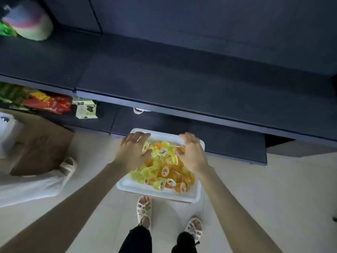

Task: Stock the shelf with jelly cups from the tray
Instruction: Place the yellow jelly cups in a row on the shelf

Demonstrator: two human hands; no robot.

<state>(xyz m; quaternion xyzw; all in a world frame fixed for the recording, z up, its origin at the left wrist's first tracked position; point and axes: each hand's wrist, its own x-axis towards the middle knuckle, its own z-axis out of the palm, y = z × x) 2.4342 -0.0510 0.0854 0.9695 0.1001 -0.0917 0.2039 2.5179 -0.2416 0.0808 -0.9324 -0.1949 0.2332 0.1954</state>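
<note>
1. While we gather, our left hand (134, 152) lies spread on the pile's left side, pinching nothing.
2. Cups (164, 167) fill the tray (138, 189) below the bare shelf (182, 79).
3. Our right hand (191, 154) spreads opposite; next, we judge, both must press inward and scoop.

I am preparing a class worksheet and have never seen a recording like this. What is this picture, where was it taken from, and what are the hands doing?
There is no machine here. A person wears a camera on the head, so you look down along their own arms. The left hand and right hand lie palm down, fingers fairly straight, on a heap of yellow and orange jelly cups in a white tray. Neither hand plainly grips a cup. Ahead is a dark shelf. A cardboard box stands to the left.
</note>
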